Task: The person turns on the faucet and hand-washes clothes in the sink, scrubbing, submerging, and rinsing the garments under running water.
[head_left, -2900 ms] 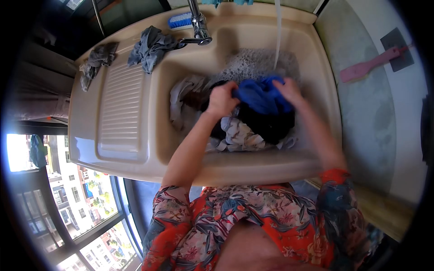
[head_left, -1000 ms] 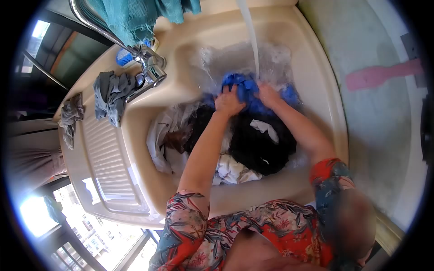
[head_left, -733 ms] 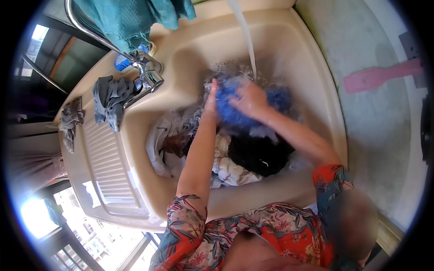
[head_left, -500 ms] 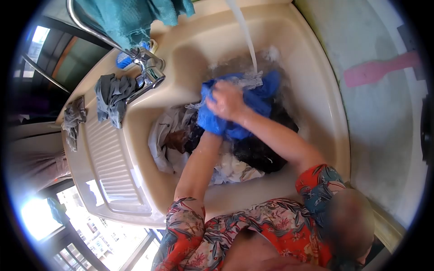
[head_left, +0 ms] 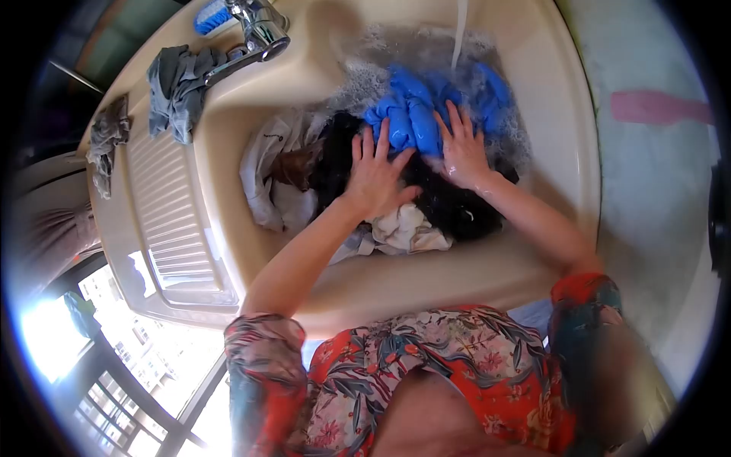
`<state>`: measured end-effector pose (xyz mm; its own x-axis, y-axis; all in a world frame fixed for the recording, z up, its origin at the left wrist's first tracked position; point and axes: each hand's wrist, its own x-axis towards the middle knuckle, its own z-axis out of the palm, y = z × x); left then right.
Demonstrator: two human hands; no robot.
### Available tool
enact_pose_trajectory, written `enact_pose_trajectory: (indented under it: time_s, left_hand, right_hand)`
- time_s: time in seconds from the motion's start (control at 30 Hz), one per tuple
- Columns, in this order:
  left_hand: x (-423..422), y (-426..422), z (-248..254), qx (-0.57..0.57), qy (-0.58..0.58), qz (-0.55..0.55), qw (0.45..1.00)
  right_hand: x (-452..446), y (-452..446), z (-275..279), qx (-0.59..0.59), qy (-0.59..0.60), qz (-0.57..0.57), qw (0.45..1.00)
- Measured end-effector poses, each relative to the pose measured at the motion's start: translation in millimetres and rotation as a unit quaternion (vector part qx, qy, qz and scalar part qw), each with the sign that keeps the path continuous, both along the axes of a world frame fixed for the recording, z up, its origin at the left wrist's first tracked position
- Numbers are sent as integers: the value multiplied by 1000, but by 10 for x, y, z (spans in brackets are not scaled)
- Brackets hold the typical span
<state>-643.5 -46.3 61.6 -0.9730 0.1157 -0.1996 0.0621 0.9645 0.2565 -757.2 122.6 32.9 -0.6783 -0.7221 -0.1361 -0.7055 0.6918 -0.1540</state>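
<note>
A wet blue garment (head_left: 415, 114) lies bunched in the sudsy water of a beige sink (head_left: 365, 293). Spread fingers of my left hand (head_left: 378, 177) rest at its near left side, over a black cloth (head_left: 449, 199). At the garment's near right edge is my right hand (head_left: 463, 148), fingers apart and pressed on the fabric. Below my left hand sits a crumpled cream cloth (head_left: 411, 228). White clothing (head_left: 263, 179) and a brown piece (head_left: 293, 167) lie at the sink's left.
Water (head_left: 460, 34) runs down at the back. A chrome tap (head_left: 263, 34) stands at the upper left beside a blue brush (head_left: 213, 17). Grey cloths (head_left: 177, 87) lie along the ribbed drainboard (head_left: 171, 213). A pink object (head_left: 655, 107) is by the right wall.
Both hands have come off the lifted, bunched blue garment, which now lies lower in the water. My hands are spread apart. The view has tilted down toward me.
</note>
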Motion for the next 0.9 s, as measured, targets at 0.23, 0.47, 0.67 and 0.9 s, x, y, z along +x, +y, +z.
enact_pose_trajectory:
  time_s: [0.23,0.47,0.67,0.9]
  left_hand:
    - [-985,-56,-524,204,-123,125,963]
    - [-512,-404,43,255,-15,28,966]
    - [222,-17,150,82,-100,29,991]
    - [-471,-243,-368,177,-117,204,956]
  right_hand:
    - [-826,-183,-625,64,-180,-29,981]
    - [-883,-182,495,-101,-180,14,978]
    - [133,162,35,-91,-61,74,991]
    - [-749,-429,-273,12,-179,-75,981]
